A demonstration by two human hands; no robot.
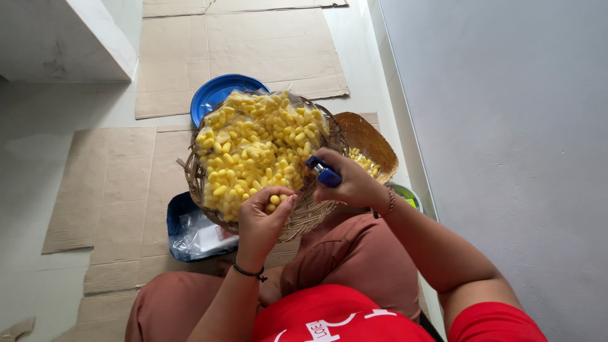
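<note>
Sitting nearest the camera, the left hand curls over the basket's near rim, fingertips pinching one yellow cocoon. Just right of it, touching the same rim, the right hand is closed around a blue cutter, whose long axis slants up-left toward the heap. Beyond both, the woven basket holds the heaped yellow cocoons; farther off lie a smaller basket and a blue plate on cardboard.

A yellow cocoon is pinched in the left hand at the near rim of the woven basket; a blue lighter is gripped in the right hand
</note>
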